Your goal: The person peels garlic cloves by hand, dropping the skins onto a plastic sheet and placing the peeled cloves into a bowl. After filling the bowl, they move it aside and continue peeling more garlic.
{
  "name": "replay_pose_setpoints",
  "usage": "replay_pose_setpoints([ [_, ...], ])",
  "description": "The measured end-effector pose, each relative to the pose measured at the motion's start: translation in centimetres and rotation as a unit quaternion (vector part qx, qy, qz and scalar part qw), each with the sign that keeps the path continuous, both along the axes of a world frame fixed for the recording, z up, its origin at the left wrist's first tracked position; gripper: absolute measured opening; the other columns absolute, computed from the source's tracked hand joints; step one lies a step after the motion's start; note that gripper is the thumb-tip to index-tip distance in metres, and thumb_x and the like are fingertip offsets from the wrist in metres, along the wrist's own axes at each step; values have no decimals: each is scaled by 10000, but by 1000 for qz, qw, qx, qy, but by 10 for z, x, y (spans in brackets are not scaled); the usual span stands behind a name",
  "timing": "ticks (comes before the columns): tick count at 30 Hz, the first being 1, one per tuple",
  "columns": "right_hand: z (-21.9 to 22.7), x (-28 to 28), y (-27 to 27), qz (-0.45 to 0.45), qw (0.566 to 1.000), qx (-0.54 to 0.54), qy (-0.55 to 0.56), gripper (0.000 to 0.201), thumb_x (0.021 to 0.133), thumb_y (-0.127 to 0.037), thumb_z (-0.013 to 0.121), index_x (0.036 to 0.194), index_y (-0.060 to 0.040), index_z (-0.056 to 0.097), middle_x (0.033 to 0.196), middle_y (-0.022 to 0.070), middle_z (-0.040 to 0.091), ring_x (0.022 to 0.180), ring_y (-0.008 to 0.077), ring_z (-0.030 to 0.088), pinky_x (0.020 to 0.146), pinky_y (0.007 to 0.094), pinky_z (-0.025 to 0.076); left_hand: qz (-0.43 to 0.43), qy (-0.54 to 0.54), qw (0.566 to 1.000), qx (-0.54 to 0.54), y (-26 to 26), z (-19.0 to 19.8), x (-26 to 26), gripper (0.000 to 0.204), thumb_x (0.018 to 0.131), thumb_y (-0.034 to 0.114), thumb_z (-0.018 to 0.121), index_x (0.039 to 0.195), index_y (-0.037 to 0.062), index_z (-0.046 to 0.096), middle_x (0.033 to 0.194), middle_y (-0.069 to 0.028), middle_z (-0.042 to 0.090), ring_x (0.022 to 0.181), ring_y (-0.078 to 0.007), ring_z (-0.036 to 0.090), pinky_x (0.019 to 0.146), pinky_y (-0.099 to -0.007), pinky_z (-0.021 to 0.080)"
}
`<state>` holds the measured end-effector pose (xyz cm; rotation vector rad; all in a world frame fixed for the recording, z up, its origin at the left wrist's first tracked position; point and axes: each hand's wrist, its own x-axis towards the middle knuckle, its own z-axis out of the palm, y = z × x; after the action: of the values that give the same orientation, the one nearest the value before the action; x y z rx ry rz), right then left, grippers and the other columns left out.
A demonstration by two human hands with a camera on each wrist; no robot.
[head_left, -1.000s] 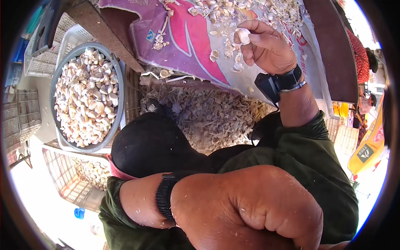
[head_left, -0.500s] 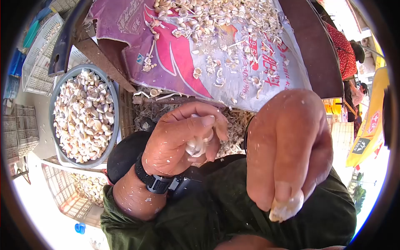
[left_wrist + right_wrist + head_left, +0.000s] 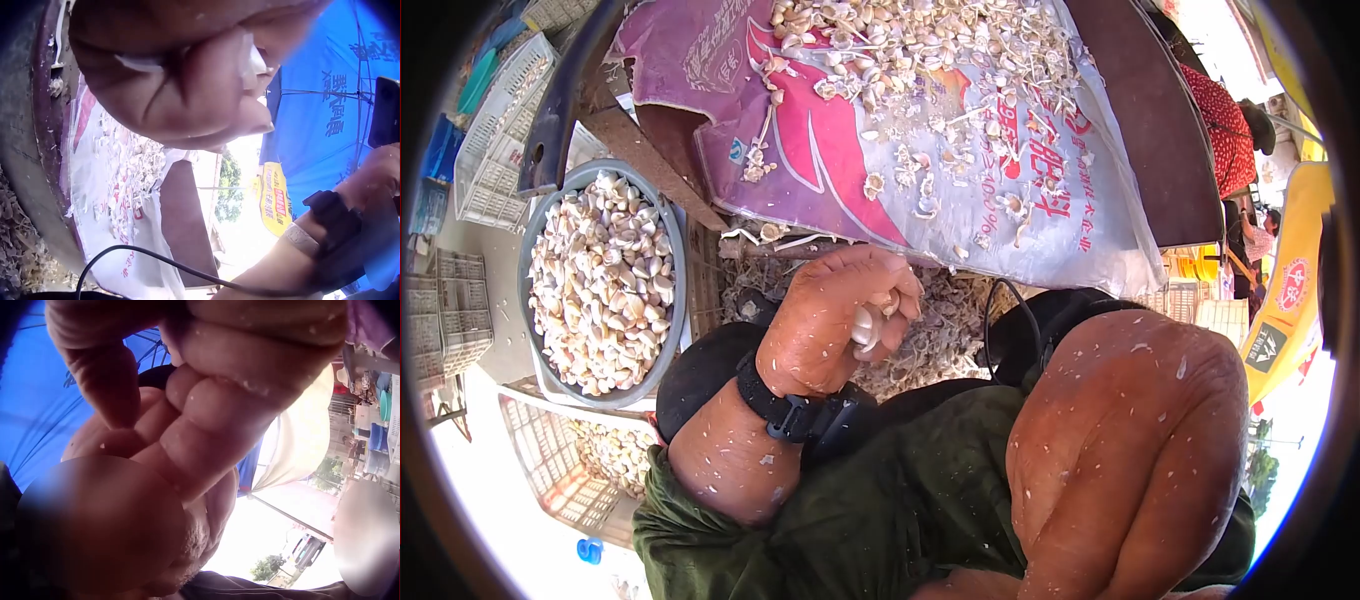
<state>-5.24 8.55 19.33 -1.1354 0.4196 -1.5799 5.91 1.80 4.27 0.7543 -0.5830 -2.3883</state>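
My left hand (image 3: 830,320) is over my lap near the table's front edge, its fingers curled round several white garlic cloves (image 3: 866,327). In the left wrist view the pale garlic (image 3: 255,62) shows between the fingertips. My right hand (image 3: 1130,440) is raised close to the head camera, its back turned up. The right wrist view has its fingers (image 3: 206,425) bent, right beside the person's head; I cannot tell whether they hold anything. Ahead, a heap of garlic cloves and skins (image 3: 940,50) lies on a printed sack (image 3: 820,200) over the table.
A grey basin (image 3: 681,290) full of garlic cloves stands at the left. Below it is a crate (image 3: 535,430) holding more cloves. Garlic skins (image 3: 935,355) litter the ground under the table. A black cable (image 3: 1022,297) hangs near the right knee. White crates (image 3: 485,190) stand far left.
The right hand has come from over the sack up near the head camera; the garlic it pinched is now hidden. The left hand has moved from near the camera to above the lap, holding cloves.
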Motion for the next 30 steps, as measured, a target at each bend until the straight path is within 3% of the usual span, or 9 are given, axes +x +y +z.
replay_pose_setpoints([
  [3,-24,-23,-21,190,972,-136,-27,212,885,-57,647,678,-14,670,692,196,661,382,150,550,283,228,382,-11,-13,1000,4,-2,1,-2,228,907,215,559,828,6,604,747,-121,627,530,-158,528,424,-255,363],
  [7,-26,-37,-19,283,955,-70,-47,222,886,-47,641,670,-6,669,716,225,663,402,168,573,293,234,407,-19,-35,999,2,-4,2,-6,204,901,206,567,835,15,596,766,-125,636,545,-162,551,423,-255,363],
  [13,-18,-30,-11,-29,998,-21,-58,210,875,-45,671,669,-10,650,751,212,673,463,149,600,351,208,436,-30,-40,999,13,-6,-4,-9,198,897,204,576,903,10,612,795,-120,642,552,-161,563,423,-257,370],
  [15,-12,-63,-26,253,962,30,97,150,850,-34,700,712,-41,642,783,181,676,552,134,623,475,225,501,-29,-23,999,0,-6,-2,-11,316,934,297,523,985,2,622,833,-131,645,608,-175,587,432,-265,389],
  [18,-47,-91,-68,374,906,-145,137,275,786,106,707,1031,164,598,934,317,647,662,302,686,499,313,552,-3,88,994,63,-4,-5,-8,433,980,384,438,1147,22,607,909,-103,653,704,-186,621,487,-277,418],
  [19,-67,-81,-75,416,906,-58,57,287,769,114,723,1025,161,602,905,289,656,655,271,688,529,282,549,-11,86,994,64,-6,-6,-7,515,991,442,368,1176,19,595,962,-117,650,767,-220,628,516,-302,433],
  [20,-41,-93,-85,322,893,2,315,320,768,83,745,1042,152,596,894,236,671,654,212,683,543,267,535,-9,86,994,65,-7,-6,-7,515,991,442,368,1176,19,595,962,-117,650,767,-220,628,516,-302,433],
  [23,-75,-99,-110,155,888,171,398,164,848,-31,709,971,42,628,807,98,670,626,119,651,504,231,498,11,127,987,101,-11,-1,-6,443,958,402,460,1108,11,603,938,-112,651,744,-204,626,479,-278,415],
  [30,-177,-114,-233,-84,818,194,535,129,899,-110,616,931,10,652,759,69,646,564,174,638,536,263,513,-32,144,988,55,-16,-18,-2,349,913,298,507,937,-21,646,878,-175,627,616,-188,576,413,-240,365],
])
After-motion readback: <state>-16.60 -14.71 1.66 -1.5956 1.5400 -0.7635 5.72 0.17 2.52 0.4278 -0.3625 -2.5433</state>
